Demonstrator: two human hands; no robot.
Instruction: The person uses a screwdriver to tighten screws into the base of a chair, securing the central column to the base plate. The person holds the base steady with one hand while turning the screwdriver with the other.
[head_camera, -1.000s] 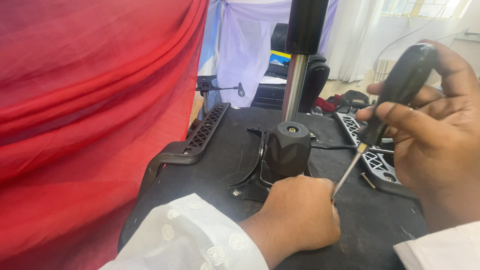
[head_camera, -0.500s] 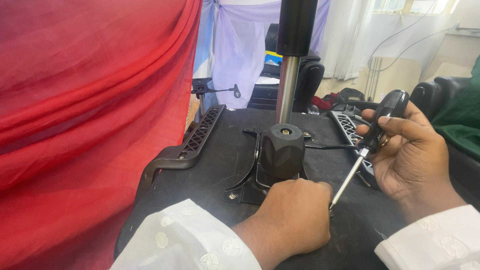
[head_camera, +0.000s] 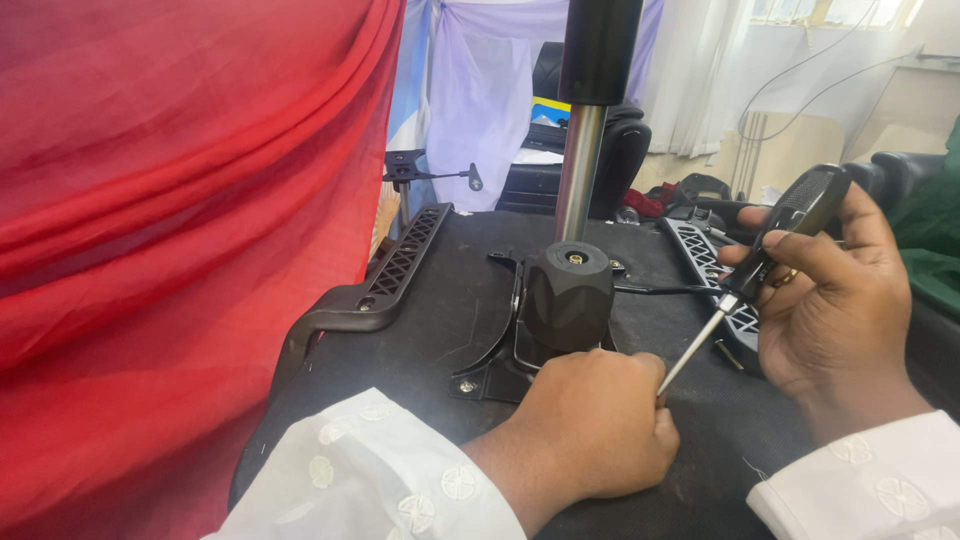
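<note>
My right hand (head_camera: 835, 310) grips a black-handled screwdriver (head_camera: 760, 265), its metal shaft slanting down to the left. The tip disappears behind my left hand (head_camera: 590, 425), which rests fisted on the black underside of an upturned office chair seat (head_camera: 440, 330); whether it holds anything is hidden. Just beyond my left hand stands the black chair mechanism (head_camera: 565, 295) on its metal plate, with a chrome gas-lift column (head_camera: 580, 170) rising from it. Both wrists wear white embroidered sleeves.
Black armrests lie at either side of the seat: one on the left (head_camera: 380, 280), one on the right (head_camera: 715, 270). A red curtain (head_camera: 180, 220) hangs close on the left. Pale purple and white drapes, cables and a dark chair stand behind.
My right hand with the screwdriver has dropped lower and steadied near the mechanism. My left hand has stayed in place on the seat.
</note>
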